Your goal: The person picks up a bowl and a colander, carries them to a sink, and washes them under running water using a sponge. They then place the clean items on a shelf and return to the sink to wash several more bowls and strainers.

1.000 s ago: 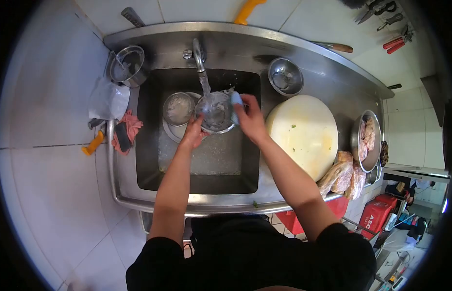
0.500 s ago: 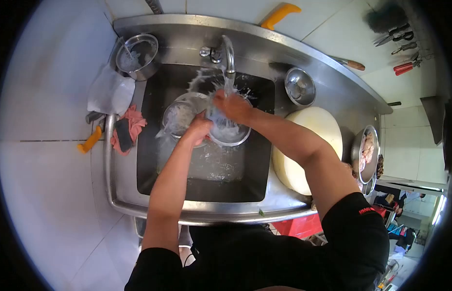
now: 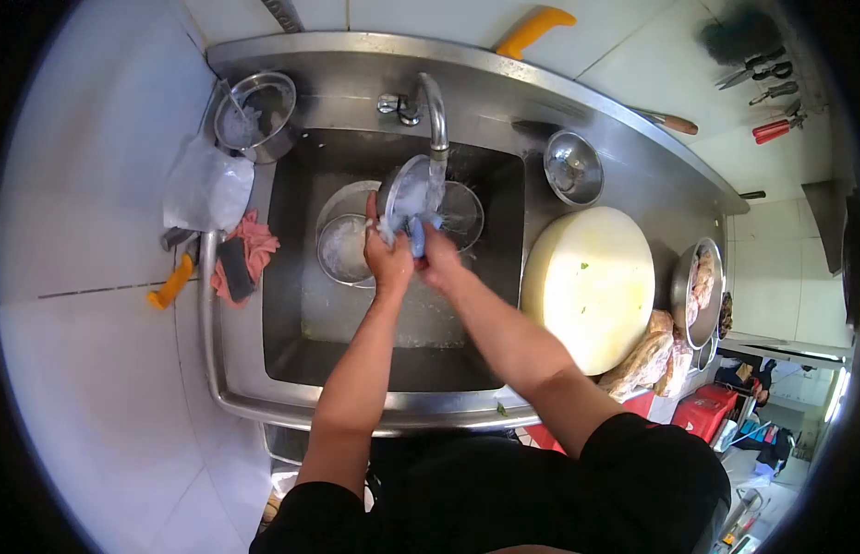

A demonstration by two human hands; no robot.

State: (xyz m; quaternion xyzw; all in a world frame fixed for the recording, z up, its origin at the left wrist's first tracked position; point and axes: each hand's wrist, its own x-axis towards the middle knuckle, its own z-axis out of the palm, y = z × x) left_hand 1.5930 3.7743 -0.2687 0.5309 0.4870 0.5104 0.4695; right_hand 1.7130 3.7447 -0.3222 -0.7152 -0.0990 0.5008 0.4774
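Note:
My left hand (image 3: 387, 262) grips a small metal bowl (image 3: 390, 191) from below and tips it under the running tap (image 3: 436, 120). White suds or water show inside that bowl. My right hand (image 3: 441, 260), slightly blurred, is closed on a light-blue cloth or sponge (image 3: 417, 236) at the bowl's lower edge, close beside my left fingers. Beneath, in the sink (image 3: 384, 365), a metal bowl of cloudy water (image 3: 340, 249) sits to the left, overlapping a wider round vessel. Another round metal bowl (image 3: 465, 220) lies to the right, partly hidden.
At the left stand a metal pot (image 3: 254, 115), a white plastic bag (image 3: 211, 189) and a pink cloth (image 3: 256, 242) with a dark pad. Right of the sink are a small bowl (image 3: 572, 168), a thick round chopping board (image 3: 592, 277) and raw meat (image 3: 641, 360).
The small bowl has risen and tilted towards the tap. My right hand has come down out of the stream, with the blue cloth or sponge now visible. Splashing has lessened.

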